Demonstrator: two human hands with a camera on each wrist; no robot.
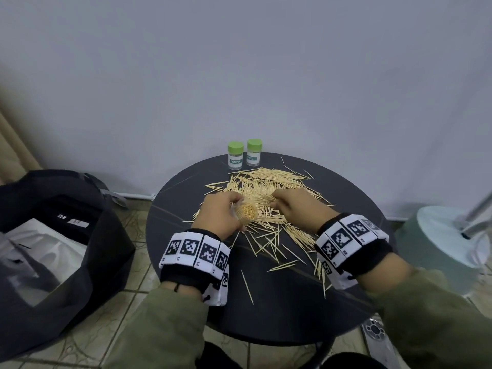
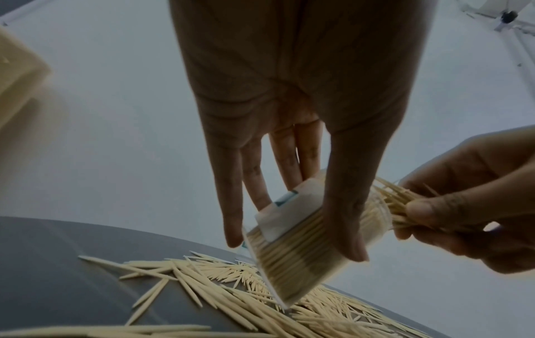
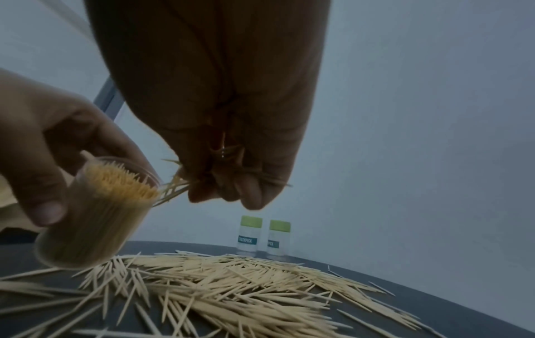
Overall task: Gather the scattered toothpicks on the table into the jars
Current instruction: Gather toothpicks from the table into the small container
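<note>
My left hand (image 1: pixel 222 211) grips an open clear jar (image 1: pixel 249 212) packed with toothpicks, tilted above the round dark table (image 1: pixel 279 302). In the left wrist view the jar (image 2: pixel 292 247) sits between thumb and fingers (image 2: pixel 231 219). My right hand (image 1: pixel 291 206) pinches a small bundle of toothpicks (image 3: pixel 173 186) whose tips meet the jar's mouth (image 3: pixel 121 180); the bundle (image 2: pixel 396 201) shows there too. Loose toothpicks (image 1: pixel 269 187) lie piled under both hands and scattered toward the front edge. Two closed jars with green lids (image 1: pixel 235 155) (image 1: pixel 254 152) stand at the table's far edge.
A dark open bag (image 1: pixel 53 235) with white contents stands on the tiled floor to the left. A pale green round object (image 1: pixel 439 243) sits to the right of the table. A grey wall rises right behind the table.
</note>
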